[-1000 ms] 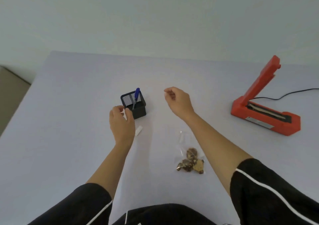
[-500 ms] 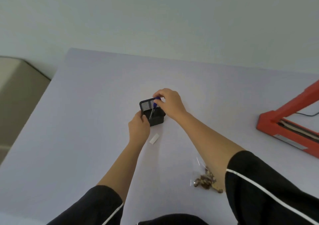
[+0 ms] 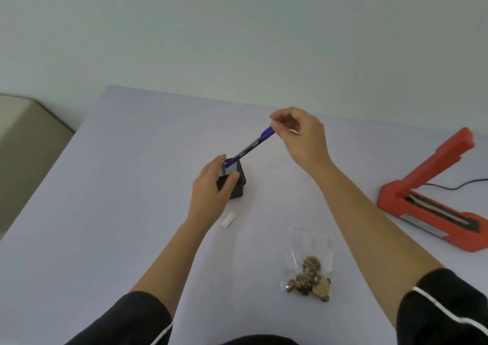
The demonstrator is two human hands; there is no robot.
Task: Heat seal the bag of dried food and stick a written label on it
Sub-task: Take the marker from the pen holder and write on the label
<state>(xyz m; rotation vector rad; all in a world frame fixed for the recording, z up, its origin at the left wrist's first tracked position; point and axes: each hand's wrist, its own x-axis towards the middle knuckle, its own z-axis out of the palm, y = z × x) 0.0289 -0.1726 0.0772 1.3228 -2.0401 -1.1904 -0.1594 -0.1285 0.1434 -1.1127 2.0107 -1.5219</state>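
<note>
The right hand pinches the top end of a blue pen, tilted over the black pen holder that the left hand grips. A white label lies just beside it; the bag of dried food rests nearer the person on the table, the red heat sealer open at right.

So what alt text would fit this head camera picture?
A right hand lifts a blue pen from a black holder steadied by the left hand. On the table lie a label, a food bag and an open red sealer.
</note>
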